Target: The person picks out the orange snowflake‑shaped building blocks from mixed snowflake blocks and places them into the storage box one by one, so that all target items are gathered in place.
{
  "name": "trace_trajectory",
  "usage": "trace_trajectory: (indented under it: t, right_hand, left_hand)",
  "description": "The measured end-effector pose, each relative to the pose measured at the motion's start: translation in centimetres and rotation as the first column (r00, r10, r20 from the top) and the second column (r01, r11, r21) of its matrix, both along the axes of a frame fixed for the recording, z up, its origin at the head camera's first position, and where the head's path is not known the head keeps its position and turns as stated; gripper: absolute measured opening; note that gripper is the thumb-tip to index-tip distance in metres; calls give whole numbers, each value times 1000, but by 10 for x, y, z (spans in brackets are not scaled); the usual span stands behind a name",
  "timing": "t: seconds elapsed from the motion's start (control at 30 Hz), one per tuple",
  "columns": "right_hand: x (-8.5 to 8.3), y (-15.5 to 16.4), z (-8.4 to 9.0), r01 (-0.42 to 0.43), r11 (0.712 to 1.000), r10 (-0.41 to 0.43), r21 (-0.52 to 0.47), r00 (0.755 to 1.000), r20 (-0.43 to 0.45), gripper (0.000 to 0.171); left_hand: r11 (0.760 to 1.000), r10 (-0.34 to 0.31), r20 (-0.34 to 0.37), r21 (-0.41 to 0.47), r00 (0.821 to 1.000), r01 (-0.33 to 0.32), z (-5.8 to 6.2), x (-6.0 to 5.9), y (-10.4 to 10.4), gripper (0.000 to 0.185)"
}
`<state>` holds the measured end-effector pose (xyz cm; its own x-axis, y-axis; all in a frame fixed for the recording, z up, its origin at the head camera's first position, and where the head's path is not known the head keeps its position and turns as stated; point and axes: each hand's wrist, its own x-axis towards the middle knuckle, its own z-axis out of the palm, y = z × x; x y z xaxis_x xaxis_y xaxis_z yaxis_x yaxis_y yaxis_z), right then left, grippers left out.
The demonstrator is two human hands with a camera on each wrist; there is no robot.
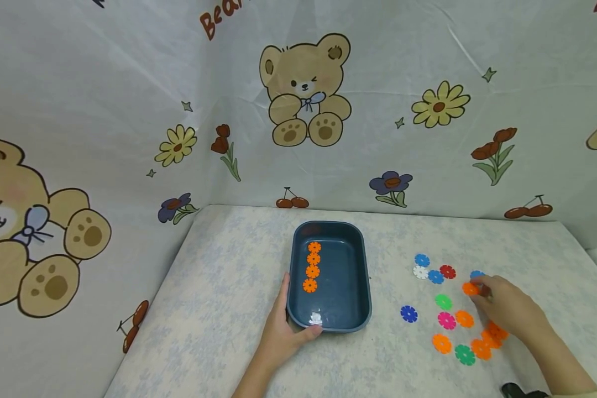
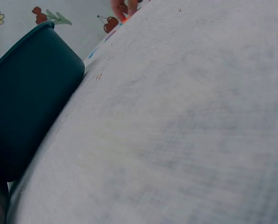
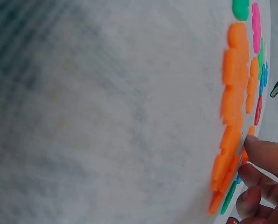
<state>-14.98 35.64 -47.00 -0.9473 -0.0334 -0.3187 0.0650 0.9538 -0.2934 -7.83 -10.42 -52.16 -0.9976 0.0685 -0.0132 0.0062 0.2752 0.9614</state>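
Fingers of our right hand point(image 1: 508, 308) were pinched nearly together on one orange disc point(image 1: 470, 289), right beside a light blue disc point(image 1: 476, 273), and whether that orange piece had left the table point(image 1: 219, 309) we could not tell! Over to our left hand point(image 1: 281, 334): it gripped the blue tray point(image 1: 343, 276) at the near left corner, thumb at the near rim, fingers along the left wall. Inside it we counted four orange discs point(image 1: 312, 271), one line up the left half. Out on the table's right side we had three light blue discs in all, one dark blue disc point(image 1: 409, 314), one white disc point(image 1: 420, 272), one red disc point(image 1: 447, 271), one light green disc point(image 1: 443, 302) and one pink disc point(image 1: 446, 320). Two dark green discs point(image 1: 465, 355) made our tally, one of them showing only from the right wrist. Two orange singles point(image 1: 441, 343) lay apart, one just beside the pink, and near our right wrist sat an overlapping orange cluster point(image 1: 481, 349), at least three, the full number hidden from us.
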Motion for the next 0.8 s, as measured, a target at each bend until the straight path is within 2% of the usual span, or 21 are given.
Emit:
trace_trajectory:
  t: [0.33, 0.5, 0.63, 0.73, 0.8]
  right_hand:
    - [3, 7, -5, 56, 991, -57, -125, 998, -6, 53]
    - [8, 6, -5, 80, 977, -90, -196, 995, -43, 58]
    - [10, -10, -1, 95, 958, -127, -269, 987, -103, 57]
    - [10, -32, 6, 65, 941, -120, -333, 982, -147, 54]
    - [8, -50, 13, 45, 921, -108, -388, 984, -144, 53]
  left_hand:
    - [1000, 8, 1, -17, 1000, -8, 0, 1, 0, 119]
    - [1000, 4, -9, -18, 1000, -4, 1, 1, 1, 119]
    - [1000, 4, -7, -14, 1000, -4, 1, 1, 0, 119]
    - [1000, 2, -4, -5, 1000, -2, 1, 1, 0, 119]
    - [1000, 0, -4, 1, 1000, 0, 1, 1, 0, 119]
